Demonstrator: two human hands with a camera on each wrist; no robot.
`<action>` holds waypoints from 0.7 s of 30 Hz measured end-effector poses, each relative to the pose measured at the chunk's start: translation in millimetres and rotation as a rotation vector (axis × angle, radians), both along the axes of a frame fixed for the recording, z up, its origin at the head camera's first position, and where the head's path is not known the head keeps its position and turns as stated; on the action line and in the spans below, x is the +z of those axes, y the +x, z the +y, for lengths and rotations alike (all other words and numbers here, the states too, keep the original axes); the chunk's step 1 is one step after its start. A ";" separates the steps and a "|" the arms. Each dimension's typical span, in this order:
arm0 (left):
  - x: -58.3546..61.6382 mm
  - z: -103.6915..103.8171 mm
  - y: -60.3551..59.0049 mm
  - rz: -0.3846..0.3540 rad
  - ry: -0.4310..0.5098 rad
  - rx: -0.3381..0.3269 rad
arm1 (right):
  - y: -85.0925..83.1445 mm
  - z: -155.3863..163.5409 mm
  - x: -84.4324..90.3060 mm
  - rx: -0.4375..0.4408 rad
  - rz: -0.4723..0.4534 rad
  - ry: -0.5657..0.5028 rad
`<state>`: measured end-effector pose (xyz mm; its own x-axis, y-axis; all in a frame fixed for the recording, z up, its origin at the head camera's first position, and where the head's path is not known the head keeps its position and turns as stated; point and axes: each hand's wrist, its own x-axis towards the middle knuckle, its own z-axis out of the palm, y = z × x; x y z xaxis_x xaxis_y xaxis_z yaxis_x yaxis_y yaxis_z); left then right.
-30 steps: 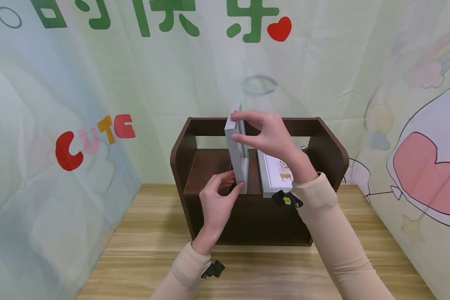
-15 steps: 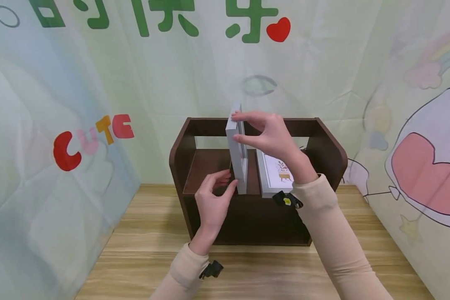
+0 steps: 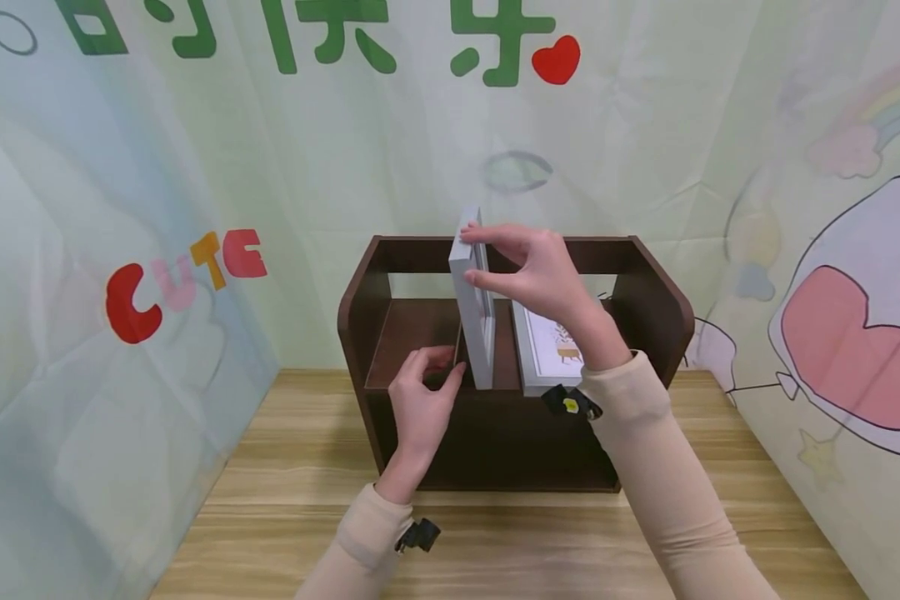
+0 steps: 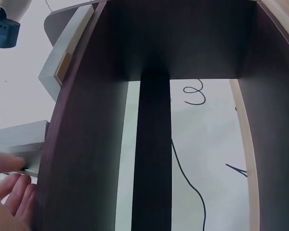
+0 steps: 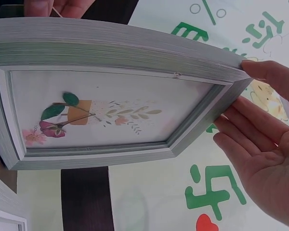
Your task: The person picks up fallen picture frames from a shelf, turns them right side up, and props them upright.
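A grey picture frame (image 3: 474,304) is held upright on its edge on the upper board of a dark wooden shelf unit (image 3: 648,279) standing on a wooden table (image 3: 285,500). Its top corner is pinched by the right hand (image 3: 543,271), thumb below and fingers along the upper edge, while the left hand (image 3: 420,400) is curled at the lower rear of the frame, its thumb and fingertips closed on what appears to be a thin back stand (image 3: 458,354) (too slim and shadowed to be made out with certainty). In the right wrist view the frame (image 5: 111,96) is seen face-on, with a pressed-flower print behind its glazing. A second white frame (image 3: 551,350) lies just beside it on the same board, to the right.

The frame is judged stiff and fairly light, but fragile at the glazed face and smooth along its painted moulding; it is best taken by the outer edges and corners, as here, with the pane left untouched.

Against the view half a second ago, the frame is found in nearly the same upright spot. The left hand has been drawn slightly lower and leftward, and its thumb is now tucked closer to the frame's back.
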<state>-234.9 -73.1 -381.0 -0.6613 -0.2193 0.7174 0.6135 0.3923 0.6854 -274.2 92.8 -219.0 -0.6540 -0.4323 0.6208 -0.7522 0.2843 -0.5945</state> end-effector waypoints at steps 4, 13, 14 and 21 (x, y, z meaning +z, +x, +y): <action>-0.3 0.7 -1.9 0.002 -0.010 0.004 | 10.6 -1.8 6.2 0.005 -0.019 -0.015; 0.4 -2.9 -3.6 0.029 -0.048 0.030 | 27.0 -6.1 13.9 0.009 -0.017 -0.036; 0.6 -3.5 -3.8 0.032 -0.049 0.035 | 26.6 -6.1 13.0 0.011 -0.014 -0.040; 2.0 -10.3 -6.3 0.065 -0.048 0.076 | 23.2 -9.4 8.4 0.027 0.024 -0.063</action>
<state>-241.2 -83.4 -379.0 -0.5954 -0.2316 0.7693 0.6234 0.4709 0.6242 -251.0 83.4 -210.5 -0.6269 -0.4090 0.6631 -0.7736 0.2258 -0.5921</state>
